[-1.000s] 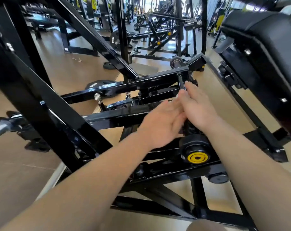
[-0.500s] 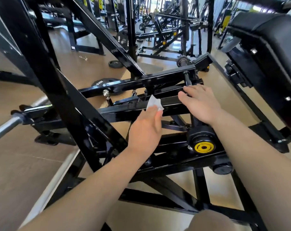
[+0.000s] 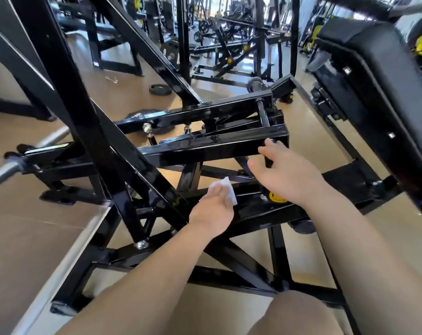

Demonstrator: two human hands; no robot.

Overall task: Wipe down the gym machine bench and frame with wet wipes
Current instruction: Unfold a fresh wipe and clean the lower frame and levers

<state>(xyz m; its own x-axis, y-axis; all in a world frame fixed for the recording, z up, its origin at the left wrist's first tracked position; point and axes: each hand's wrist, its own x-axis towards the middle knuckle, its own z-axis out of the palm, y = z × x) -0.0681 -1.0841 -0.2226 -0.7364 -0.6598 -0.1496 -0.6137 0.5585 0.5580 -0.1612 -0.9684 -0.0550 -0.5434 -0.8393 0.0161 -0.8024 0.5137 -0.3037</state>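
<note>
1. Chrome bar (image 3: pixel 2 170): at 9 o'clock of the view, projecting outward from the machine. Untouched.

2. Diagonal frame strut (image 3: pixel 84 122): black and glossy, run from 11 o'clock down to a bolted foot near 7 o'clock.

3. Weight plate (image 3: pixel 160 89): laid flat on the floor at 12 o'clock, well apart from both hands.

4. Upper frame beam (image 3: pixel 205 148): set across the centre, with its free end at 3 o'clock.

5. Left hand (image 3: pixel 212 211): laid palm down just below centre, with the fingers nearly straight and together. Nothing is pinched.

6. Wet wipe (image 3: pixel 225 189): pressed under the left hand against the lower frame beam (image 3: pixel 265 211). A white corner is shown past the fingertips at 1 o'clock. The flat press is judged to spread the wipe across the beam's top face, so that a broad strip is cleaned with each stroke.

7. Right hand (image 3: pixel 284 175): at 2 o'clock of the left hand. Thumb and forefinger are curled round the upright rod (image 3: pixel 264 114) just under the upper beam's end. The other fingers are hidden. The hold is judged a brace while the body is leaned in.

8. Yellow cap (image 3: pixel 276 199): at 6 o'clock of the right hand, partly covered by the wrist.

9. Bench pad (image 3: pixel 374 68): at 2 o'clock of the view, tilted, well apart from the wipe. Whether it has been wiped cannot be told.
</note>
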